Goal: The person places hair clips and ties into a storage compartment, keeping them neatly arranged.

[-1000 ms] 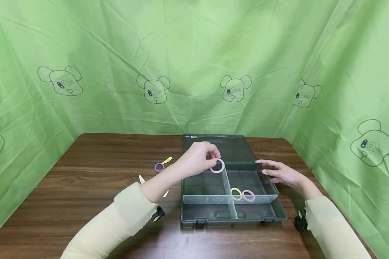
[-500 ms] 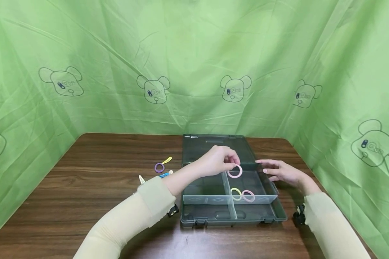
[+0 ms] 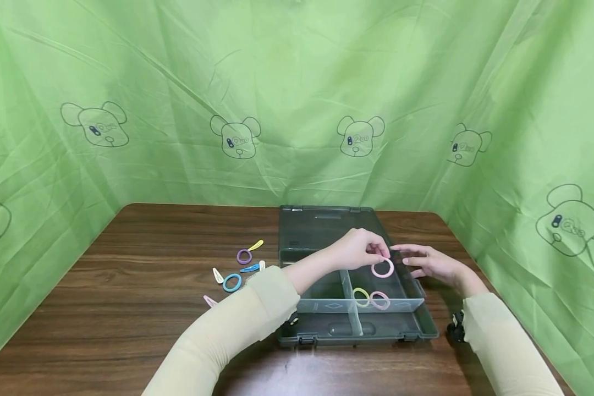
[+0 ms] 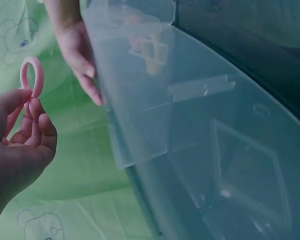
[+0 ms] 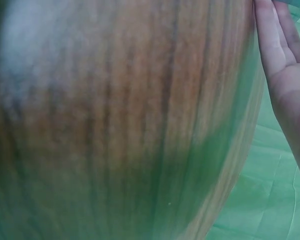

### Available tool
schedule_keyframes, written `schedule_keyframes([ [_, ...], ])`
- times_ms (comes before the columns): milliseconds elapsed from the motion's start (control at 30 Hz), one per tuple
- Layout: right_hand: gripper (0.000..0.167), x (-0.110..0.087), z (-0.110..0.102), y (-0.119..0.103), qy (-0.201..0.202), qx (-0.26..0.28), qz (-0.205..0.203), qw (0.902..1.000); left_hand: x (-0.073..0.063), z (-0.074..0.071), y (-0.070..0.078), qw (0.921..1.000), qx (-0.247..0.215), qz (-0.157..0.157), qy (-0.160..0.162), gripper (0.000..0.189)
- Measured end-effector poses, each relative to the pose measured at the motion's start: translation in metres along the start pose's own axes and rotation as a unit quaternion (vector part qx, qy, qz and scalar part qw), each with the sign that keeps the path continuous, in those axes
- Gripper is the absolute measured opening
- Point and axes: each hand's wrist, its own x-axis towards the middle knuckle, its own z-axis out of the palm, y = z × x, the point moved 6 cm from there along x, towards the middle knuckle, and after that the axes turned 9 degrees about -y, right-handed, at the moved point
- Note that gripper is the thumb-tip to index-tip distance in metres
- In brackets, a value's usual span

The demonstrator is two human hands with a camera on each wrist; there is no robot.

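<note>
My left hand (image 3: 358, 250) pinches a light pink hair tie (image 3: 383, 276) between thumb and fingertips, above the back right compartment of a dark translucent divider box (image 3: 356, 341). The left wrist view also shows this hair tie (image 4: 39, 75) upright in the fingers. A yellow hair tie (image 3: 361, 289) and another pink hair tie (image 3: 379, 309) lie side by side against the cross divider (image 3: 322, 306), in that compartment. My right hand (image 3: 435, 264) stays at the box's right side, fingers extended and touching its edge. In the right wrist view the right hand (image 5: 289, 82) is partly cut off.
The box lid (image 3: 322, 225) lies folded back. Left of the box, on the wooden table (image 3: 128, 308), are a purple hair tie (image 3: 240, 260), a blue hair tie (image 3: 231, 290) and several hair clips, among them a yellow clip (image 3: 256, 245) and a blue clip (image 3: 249, 268). Green curtains surround the table.
My left hand has carried the light pink hair tie rightward, from over the middle divider to above the back right compartment. The right hand has hardly moved. More clips show as the left sleeve shifted.
</note>
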Motion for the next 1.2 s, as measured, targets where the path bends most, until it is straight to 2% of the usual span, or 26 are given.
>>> schedule_keyframes([
  [167, 0.045, 0.001, -0.001, 0.002, -0.003, 0.011, 0.0, 0.9999, 0.01, 0.009, -0.002, 0.9999, 0.0, -0.008, -0.009, 0.006],
  [400, 0.045, 0.001, 0.0, 0.003, -0.01, 0.019, 0.0, 0.9998, 0.026, 0.025, -0.017, 0.9985, 0.015, -0.047, -0.022, 0.005],
  [600, 0.047, 0.002, -0.003, 0.007, -0.009, 0.014, -0.001, 0.9999, 0.034, 0.041, -0.028, 0.996, -0.009, -0.07, -0.055, 0.006],
  [933, 0.049, -0.001, -0.003, 0.004, -0.011, 0.016, 0.0, 0.9998, 0.042, 0.062, -0.036, 0.9939, -0.056, -0.064, -0.07, 0.01],
  [1200, 0.049, 0.0, -0.003, 0.003, 0.001, -0.004, 0.008, 1.0, 0.045, 0.076, -0.036, 0.9959, -0.023, -0.052, -0.071, 0.008],
])
